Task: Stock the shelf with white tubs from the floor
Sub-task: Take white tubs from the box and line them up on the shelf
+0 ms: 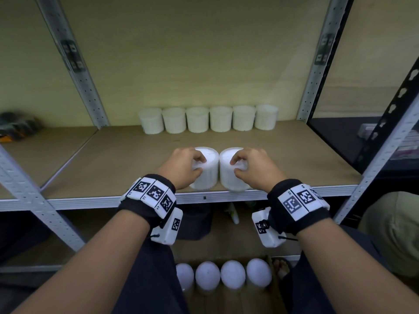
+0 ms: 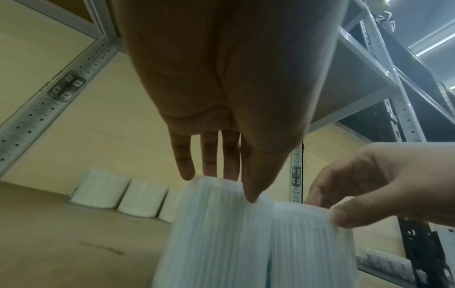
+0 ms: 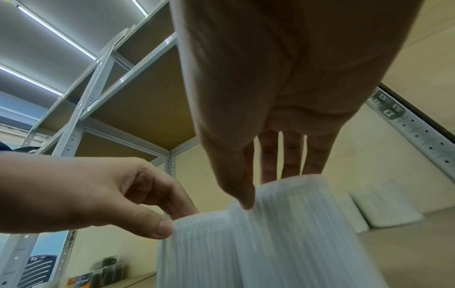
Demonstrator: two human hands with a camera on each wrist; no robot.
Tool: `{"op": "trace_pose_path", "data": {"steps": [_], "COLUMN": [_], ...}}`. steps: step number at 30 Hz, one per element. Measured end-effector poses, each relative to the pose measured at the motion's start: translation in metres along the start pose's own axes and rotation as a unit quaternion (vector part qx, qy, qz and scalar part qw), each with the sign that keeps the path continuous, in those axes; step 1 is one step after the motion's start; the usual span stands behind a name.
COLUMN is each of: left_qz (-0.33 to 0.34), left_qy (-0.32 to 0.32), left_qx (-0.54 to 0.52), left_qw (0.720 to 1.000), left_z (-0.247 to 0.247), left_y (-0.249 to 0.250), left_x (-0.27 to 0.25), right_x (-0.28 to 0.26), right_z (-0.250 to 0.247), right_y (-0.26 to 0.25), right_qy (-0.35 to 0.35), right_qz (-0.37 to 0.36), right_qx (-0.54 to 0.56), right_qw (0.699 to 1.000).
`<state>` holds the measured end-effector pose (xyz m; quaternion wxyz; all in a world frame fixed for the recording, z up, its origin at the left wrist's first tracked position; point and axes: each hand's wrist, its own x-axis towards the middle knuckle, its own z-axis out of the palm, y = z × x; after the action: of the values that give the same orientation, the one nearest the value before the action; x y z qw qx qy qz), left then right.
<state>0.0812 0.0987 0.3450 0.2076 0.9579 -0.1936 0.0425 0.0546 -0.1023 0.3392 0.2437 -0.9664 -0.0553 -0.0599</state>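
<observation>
Head view. Nearest: two bare forearms reaching forward, each wrist wrapped in a black band (image 1: 148,198) carrying white tiles printed with black square codes, a small white camera box hanging under each. Left hand (image 1: 181,165) and right hand (image 1: 254,166) are arched palm-down, fingers curled over the top rims of two white tubs. Left tub (image 1: 207,175) and right tub (image 1: 229,175) stand upright, touching side by side, at the front edge of the shelf (image 1: 118,164). Shelf board is brown and matte, edged in pale grey metal; uprights are perforated steel. Back row of tubs (image 1: 208,118): six ribbed white cylinders against the back wall, well apart from the held pair. Below, between the knees, four rounded white tubs on the floor (image 1: 223,275) in a line.

Left wrist view. Left hand (image 2: 221,97) seen from under the palm, fingers (image 2: 185,165) pointing down and slightly spread, the tips meeting the tub's rim; thumb pressed on the near rim. Tub wall (image 2: 221,243) translucent white, finely ribbed vertically. Right hand (image 2: 384,185) enters from the right, thumb and fingers pinching the neighbouring tub's rim.

Right wrist view. Right hand (image 3: 283,87) mirrors this: fingers (image 3: 315,155) down behind the rim, thumb on the near edge of its ribbed tub (image 3: 295,243). Left hand (image 3: 98,194) pinches the adjoining rim.
</observation>
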Motion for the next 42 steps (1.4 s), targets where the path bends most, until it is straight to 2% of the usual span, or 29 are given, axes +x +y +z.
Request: {"op": "trace_pose_path", "data": {"steps": [8, 25, 42], "left_qz": [0.024, 0.050, 0.071], "left_qy": [-0.003, -0.039, -0.014], "left_qx": [-0.015, -0.016, 0.035], "left_qw": [1.000, 0.998, 0.997], "left_z": [0.016, 0.058, 0.086], "left_y": [0.012, 0.065, 0.076], "left_x": [0.026, 0.138, 0.228], "right_x": [0.012, 0.070, 0.140], "right_z": [-0.014, -0.042, -0.058], "right_y": [0.025, 0.099, 0.145], "right_qy": [0.010, 0.037, 0.045], "right_qz": [0.040, 0.125, 0.136], "right_qx": [0.001, -0.022, -0.044], "right_qw": [0.999, 0.991, 0.989]}}
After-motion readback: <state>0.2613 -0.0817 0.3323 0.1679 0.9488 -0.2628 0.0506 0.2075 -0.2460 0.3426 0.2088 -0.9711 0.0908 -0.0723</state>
